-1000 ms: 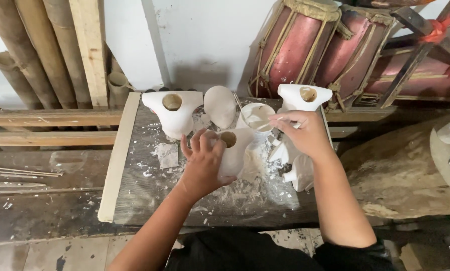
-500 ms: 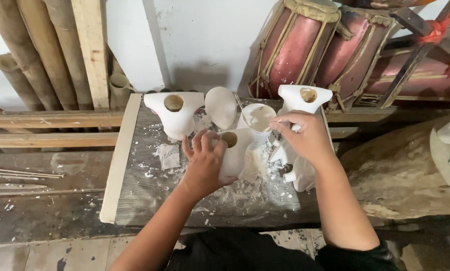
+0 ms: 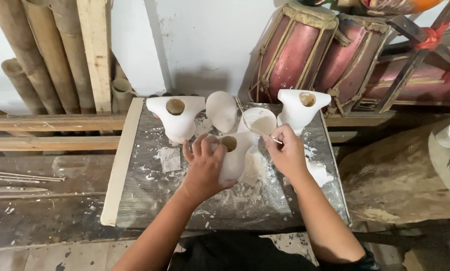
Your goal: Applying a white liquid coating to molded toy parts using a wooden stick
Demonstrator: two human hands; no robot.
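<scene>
Here my left hand (image 3: 205, 168) wraps the white mould (image 3: 233, 155) at the bench's (image 3: 149, 195) middle, its hole up. My right hand (image 3: 287, 153) pinches a thin stick (image 3: 257, 128) over the bowl (image 3: 259, 120). I should brace the mould upright and work slowly.

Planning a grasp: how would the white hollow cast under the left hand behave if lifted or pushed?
The white cast looks rigid, probably brittle: chips and powder litter the bench. Its open hole suggests hollow, fairly light. The left hand steadies it, so it may tip.
</scene>
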